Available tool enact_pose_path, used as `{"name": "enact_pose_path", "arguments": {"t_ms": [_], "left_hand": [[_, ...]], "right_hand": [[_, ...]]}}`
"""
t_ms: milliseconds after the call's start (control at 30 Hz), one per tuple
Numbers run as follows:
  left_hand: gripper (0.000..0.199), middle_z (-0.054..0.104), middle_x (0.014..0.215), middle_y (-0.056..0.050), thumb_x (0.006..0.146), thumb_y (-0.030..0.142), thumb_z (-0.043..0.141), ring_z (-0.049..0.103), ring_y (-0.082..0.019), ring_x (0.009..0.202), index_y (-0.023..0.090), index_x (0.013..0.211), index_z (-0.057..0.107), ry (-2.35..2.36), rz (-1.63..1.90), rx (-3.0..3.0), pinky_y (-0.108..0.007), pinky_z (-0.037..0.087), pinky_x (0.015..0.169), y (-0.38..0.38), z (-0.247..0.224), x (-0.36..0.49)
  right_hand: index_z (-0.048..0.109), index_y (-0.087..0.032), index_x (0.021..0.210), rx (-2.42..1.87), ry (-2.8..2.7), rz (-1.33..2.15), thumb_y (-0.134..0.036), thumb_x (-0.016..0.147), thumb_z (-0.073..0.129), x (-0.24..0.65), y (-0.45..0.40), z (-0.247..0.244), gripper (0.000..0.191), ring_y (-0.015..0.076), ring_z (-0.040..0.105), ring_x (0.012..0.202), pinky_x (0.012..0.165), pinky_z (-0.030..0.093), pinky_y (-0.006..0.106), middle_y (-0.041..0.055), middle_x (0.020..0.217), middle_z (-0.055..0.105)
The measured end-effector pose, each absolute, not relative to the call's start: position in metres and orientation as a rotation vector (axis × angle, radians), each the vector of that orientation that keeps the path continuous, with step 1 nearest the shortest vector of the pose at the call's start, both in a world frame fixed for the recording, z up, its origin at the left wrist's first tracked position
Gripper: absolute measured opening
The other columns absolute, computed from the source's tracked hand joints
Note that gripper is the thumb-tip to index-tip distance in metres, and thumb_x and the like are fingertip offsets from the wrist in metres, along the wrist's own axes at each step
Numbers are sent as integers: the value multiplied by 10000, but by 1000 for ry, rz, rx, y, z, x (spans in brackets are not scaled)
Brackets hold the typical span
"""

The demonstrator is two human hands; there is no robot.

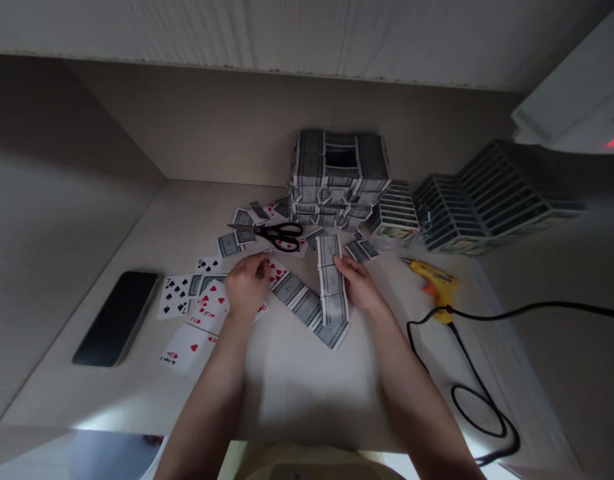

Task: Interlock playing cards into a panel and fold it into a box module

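My right hand [361, 285] grips the edge of a long strip of joined playing cards [331, 277], patterned backs up, between thumb and fingers. Its lower end overlaps a second strip of cards [299, 303] that slants across the table. My left hand [247, 285] is closed, fingers curled, over loose face-up cards. Whatever it pinches is hidden. Beside it lie red heart cards [207, 308] and a seven of spades [175, 297]. Black-handled scissors [279, 233] rest on scattered cards just beyond the left hand.
A box-like structure built from cards [341, 177] stands at the back. To its right are tall card stacks [497, 197] and a smaller stack [397, 213]. A yellow glue gun [439, 287] with a black cable [487, 400] lies on the right, a phone [117, 319] on the left.
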State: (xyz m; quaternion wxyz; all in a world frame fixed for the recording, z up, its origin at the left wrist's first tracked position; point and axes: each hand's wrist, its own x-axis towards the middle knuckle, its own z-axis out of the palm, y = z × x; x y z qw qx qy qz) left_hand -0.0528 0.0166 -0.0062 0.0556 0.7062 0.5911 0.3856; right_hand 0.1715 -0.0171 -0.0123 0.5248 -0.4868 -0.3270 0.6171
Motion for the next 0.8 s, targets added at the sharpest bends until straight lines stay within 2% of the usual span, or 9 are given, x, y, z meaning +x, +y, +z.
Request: {"name": "enact_pose_path", "arguments": {"t_ms": [133, 233, 400, 700, 800], "left_hand": [[197, 703, 919, -54, 774, 224, 569, 652, -175, 845, 188, 938, 672, 1692, 1572, 1741, -331, 505, 812, 15, -3, -50], [168, 704, 831, -38, 739, 280, 638, 655, -143, 735, 173, 863, 674, 1540, 1663, 1433, -293, 531, 724, 14, -2, -44], [145, 695, 719, -14, 697, 279, 687, 632, -117, 625, 170, 793, 685, 1398, 1563, 1317, -244, 519, 606, 9, 1, -26], [172, 699, 726, -24, 696, 287, 692, 612, -108, 604, 170, 821, 696, 1376, 1495, 1318, -232, 502, 589, 7, -3, -19], [172, 706, 794, -35, 729, 290, 661, 629, -123, 663, 186, 859, 704, 1335, 1444, 1404, -253, 511, 633, 6, -4, -20]], "right_hand": [[644, -232, 806, -1218, -873, 1416, -471, 671, 679, 172, -16, -8, 277, 144, 568, 643, 591, 411, 255, -33, 712, 640], [621, -227, 788, -1211, -903, 1399, -475, 676, 669, 171, -16, -6, 277, 133, 543, 622, 579, 397, 245, -36, 705, 616], [602, -229, 808, -1233, -952, 1383, -498, 673, 654, 169, -16, -7, 305, 149, 554, 649, 605, 413, 259, -26, 720, 620], [609, -253, 894, -1236, -1003, 1407, -457, 688, 653, 167, -17, -2, 293, 140, 546, 597, 551, 406, 252, -32, 693, 627], [613, -257, 908, -1248, -1010, 1426, -463, 697, 644, 166, -17, -1, 297, 141, 546, 579, 533, 401, 254, -32, 679, 629]]}}
